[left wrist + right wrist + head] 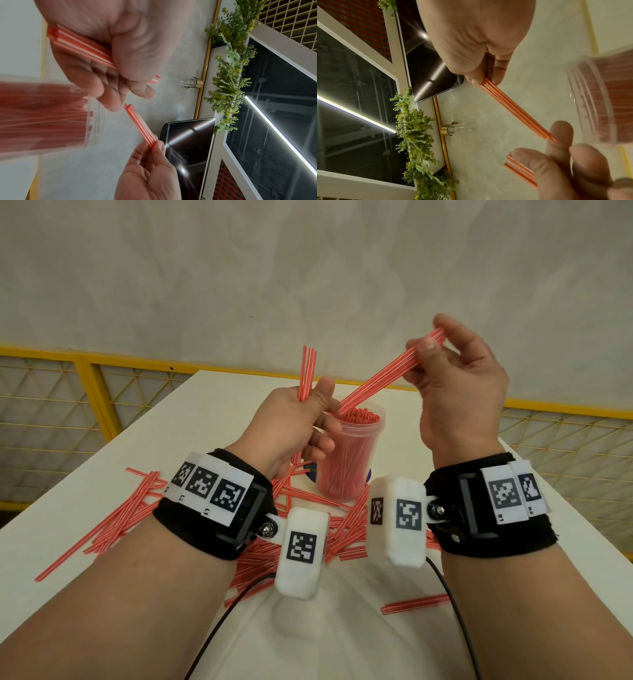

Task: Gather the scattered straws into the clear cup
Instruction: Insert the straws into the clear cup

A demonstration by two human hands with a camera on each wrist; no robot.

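The scattered straws (113,525) on the white table (565,559) are partly hidden by both wrists; a slanted bundle (387,378) is pinched by the right hand (459,392), its lower end at the packed clear cup (346,460); an upright bunch (306,371) is gripped in the left hand (291,422).

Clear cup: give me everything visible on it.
The clear cup is a tall see-through plastic tumbler with a ridged rim, standing upright on the white table between both wrists. It is packed nearly full of red straws standing on end. The left hand is right beside it; contact cannot be told.
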